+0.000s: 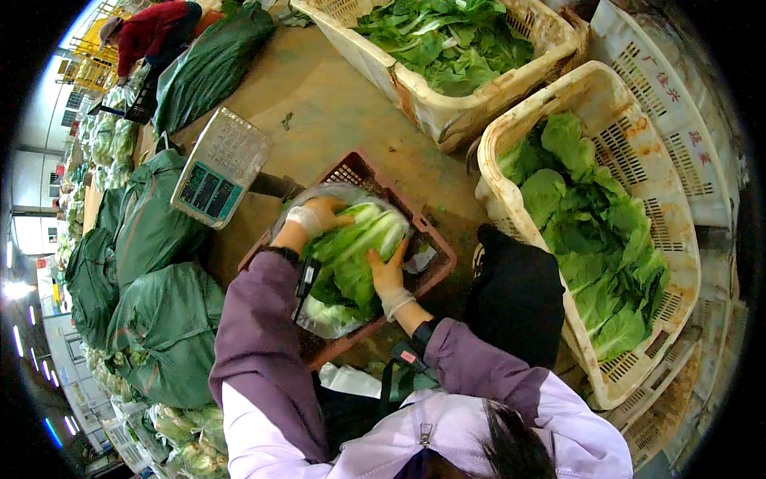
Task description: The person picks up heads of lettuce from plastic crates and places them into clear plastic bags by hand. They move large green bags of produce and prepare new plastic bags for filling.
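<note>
A bundle of leafy greens [353,263] with pale stalks lies in a clear plastic bag [332,326], in a reddish-brown plastic crate [441,242]. From the upper left, my left hand [323,215] presses on the bundle, fingers spread over the leaves and stalks. My right hand [390,276] grips its right side, with the thumb and fingers apart against the leaves. Thin gloves with pale cuffs seem to cover both hands. The palms and the underside of the bundle are hidden. Beyond the crate stands a digital scale's display head [221,167] on a post.
Two white plastic crates, one at the top [446,117] and one at the right [682,239], hold loose green leaves. Green woven sacks [161,221] stand at the left. A dark cloth-covered shape [517,293] is close to my right arm. Another person [152,36] bends at the far upper left.
</note>
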The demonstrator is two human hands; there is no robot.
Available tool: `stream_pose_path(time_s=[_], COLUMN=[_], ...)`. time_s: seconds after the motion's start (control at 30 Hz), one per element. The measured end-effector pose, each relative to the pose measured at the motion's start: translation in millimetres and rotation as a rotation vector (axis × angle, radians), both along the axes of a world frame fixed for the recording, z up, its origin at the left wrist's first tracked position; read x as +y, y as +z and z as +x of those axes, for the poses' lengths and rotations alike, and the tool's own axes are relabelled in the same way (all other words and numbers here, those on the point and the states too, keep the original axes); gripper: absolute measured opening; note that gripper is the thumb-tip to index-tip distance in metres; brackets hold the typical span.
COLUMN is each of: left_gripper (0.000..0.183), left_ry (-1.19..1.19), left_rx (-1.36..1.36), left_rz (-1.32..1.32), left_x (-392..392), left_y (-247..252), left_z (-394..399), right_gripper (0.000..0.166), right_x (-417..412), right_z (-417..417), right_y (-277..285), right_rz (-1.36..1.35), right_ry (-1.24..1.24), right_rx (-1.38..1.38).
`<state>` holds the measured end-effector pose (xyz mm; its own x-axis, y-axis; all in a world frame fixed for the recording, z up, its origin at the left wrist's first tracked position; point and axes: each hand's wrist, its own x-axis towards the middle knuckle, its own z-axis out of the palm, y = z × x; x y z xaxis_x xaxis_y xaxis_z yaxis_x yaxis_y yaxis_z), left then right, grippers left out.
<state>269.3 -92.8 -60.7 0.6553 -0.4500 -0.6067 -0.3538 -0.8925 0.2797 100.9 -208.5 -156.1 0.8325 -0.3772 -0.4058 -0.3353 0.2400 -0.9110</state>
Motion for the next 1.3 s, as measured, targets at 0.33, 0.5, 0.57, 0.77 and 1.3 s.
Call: stream_pose_path(time_s=[0.33, 0.5, 0.57, 0.77, 1.3], left_gripper=[0.109, 0.107, 0.106, 0.1, 0.091], left_ry=[0.149, 0.191, 0.201, 0.252, 0.316], left_rx=[-0.338, -0.436, -0.451, -0.448, -0.386], left_rz=[-0.062, -0.248, -0.263, -0.374, -0.18], left_x=[-9, 9, 12, 22, 23], left_y=[-1, -32, -30, -31, -52], left_z=[-122, -153, -149, -154, -142], right_gripper=[0.077, 0.068, 0.057, 0.028, 0.032], right_x=[-33, -56, -57, -57, -41], right_z=[16, 70, 91, 119, 40], right_y=[27, 84, 109, 98, 236], right_rz=[-0.329, -1.01, -1.048, -1.386, 0.496], right_ry=[0.146, 0.2, 0.587, 0.989, 0.997], right_rx=[-0.238, -0.291, -0.056, 0.121, 0.303])
